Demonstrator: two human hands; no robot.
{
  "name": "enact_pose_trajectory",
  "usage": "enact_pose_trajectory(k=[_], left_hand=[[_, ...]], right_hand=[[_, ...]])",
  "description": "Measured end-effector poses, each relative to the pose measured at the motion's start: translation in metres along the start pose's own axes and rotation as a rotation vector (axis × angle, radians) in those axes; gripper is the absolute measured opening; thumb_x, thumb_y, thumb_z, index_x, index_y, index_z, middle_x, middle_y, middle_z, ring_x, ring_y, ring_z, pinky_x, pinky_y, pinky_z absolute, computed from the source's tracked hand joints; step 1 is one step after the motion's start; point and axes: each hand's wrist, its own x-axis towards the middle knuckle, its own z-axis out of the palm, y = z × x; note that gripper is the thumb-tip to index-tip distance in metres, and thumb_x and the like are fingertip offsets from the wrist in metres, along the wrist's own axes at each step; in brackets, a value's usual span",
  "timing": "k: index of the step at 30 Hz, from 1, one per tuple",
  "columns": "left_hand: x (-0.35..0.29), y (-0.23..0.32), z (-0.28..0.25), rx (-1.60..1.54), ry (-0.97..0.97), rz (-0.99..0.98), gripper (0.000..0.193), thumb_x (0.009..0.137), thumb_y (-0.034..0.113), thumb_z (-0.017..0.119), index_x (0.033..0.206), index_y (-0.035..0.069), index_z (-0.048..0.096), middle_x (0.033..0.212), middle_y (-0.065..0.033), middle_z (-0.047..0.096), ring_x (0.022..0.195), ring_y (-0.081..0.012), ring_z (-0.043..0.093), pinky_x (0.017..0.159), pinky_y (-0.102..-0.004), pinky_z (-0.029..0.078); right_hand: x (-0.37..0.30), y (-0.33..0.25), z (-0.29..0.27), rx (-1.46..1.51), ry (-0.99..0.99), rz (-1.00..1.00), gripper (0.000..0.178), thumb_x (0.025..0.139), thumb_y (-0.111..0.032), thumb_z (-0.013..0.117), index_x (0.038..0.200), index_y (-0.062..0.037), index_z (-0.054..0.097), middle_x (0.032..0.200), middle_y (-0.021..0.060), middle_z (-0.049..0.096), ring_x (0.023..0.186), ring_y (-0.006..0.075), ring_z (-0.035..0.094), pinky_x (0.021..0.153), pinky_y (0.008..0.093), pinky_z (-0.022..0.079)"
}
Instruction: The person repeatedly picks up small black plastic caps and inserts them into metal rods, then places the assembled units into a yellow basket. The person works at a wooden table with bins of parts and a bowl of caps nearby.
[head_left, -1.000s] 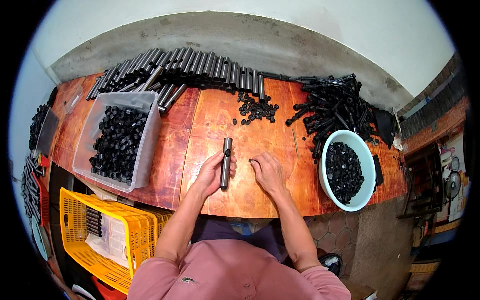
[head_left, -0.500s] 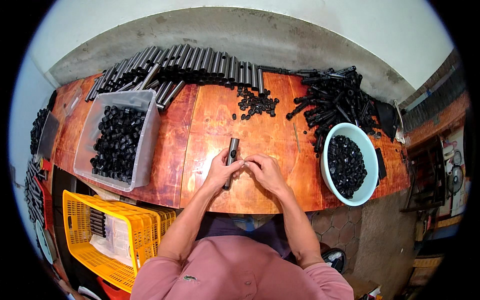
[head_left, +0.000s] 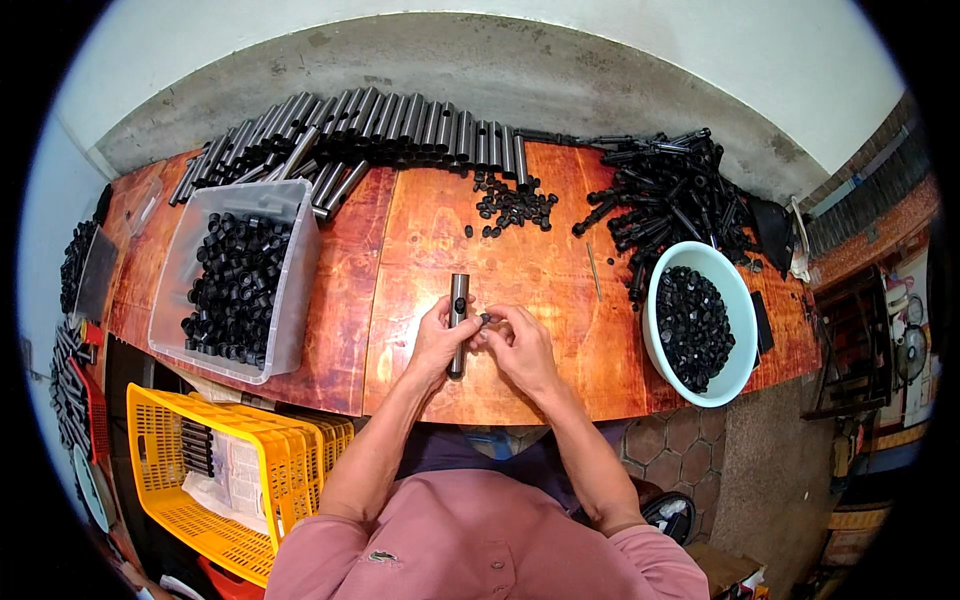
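Note:
Upright in the picture, a grey metal tube (head_left: pixel 459 290) with a dark hole in its side lies in my left hand (head_left: pixel 434 340), whose fingers and thumb are closed round it. Just to its right, my right hand (head_left: pixel 525 350) pinches a small dark piece (head_left: pixel 486 319) between thumb and fingertips. That piece is too small to name for certain; it is close beside my left thumb. Both hands are together over the near middle of the wooden table (head_left: pixel 420 240).
A clear plastic bin (head_left: pixel 295 330) of black caps stands left; a light-blue bowl (head_left: pixel 740 375) of small black parts, right. Metal tubes (head_left: pixel 410 120) line the back, near loose black pieces (head_left: pixel 515 205) and piled black rods (head_left: pixel 670 190). A yellow crate (head_left: pixel 268 470) sits below left.
The tube has turned from a slight tilt to nearly straight. My right hand has shifted slightly left, and the small dark piece now shows at its fingertips.

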Motion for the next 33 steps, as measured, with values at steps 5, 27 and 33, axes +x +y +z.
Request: enact_pose_trajectory(k=[5,27,33], left_hand=[[0.0,0.001,-0.001,0.022,-0.026,-0.042,0.028,0.092,0.007,0.071,0.115,0.001,0.057,0.09,-0.0052,0.065,0.071,-0.0119,0.065,0.064,-0.0267,0.057],[-0.001,0.003,0.002,0.019,-0.033,-0.057,0.027,0.097,0.016,0.066,0.119,0.0,0.059,0.093,-0.0067,0.067,0.076,-0.0129,0.066,0.069,-0.0284,0.058],[0.006,-0.003,-0.013,-0.146,-0.115,-0.123,0.046,0.109,0.034,0.041,0.132,-0.003,0.057,0.104,-0.0104,0.067,0.078,-0.0156,0.064,0.076,-0.0323,0.055]], right_hand=[[-0.002,0.011,0.003,-0.248,0.061,-0.213,0.028,0.082,-0.009,0.075,0.107,-0.0018,0.067,0.084,0.0123,0.067,0.067,0.0259,0.066,0.062,0.0357,0.052],[-0.004,-0.002,0.003,-0.363,0.103,-0.18,0.026,0.081,-0.014,0.075,0.104,-0.0043,0.069,0.091,0.011,0.069,0.079,0.0297,0.066,0.074,0.0391,0.046],[0.0,-0.008,0.001,-0.166,0.139,-0.112,0.025,0.078,-0.011,0.078,0.102,-0.0061,0.072,0.086,0.0084,0.068,0.072,0.0257,0.065,0.073,0.0369,0.047]])
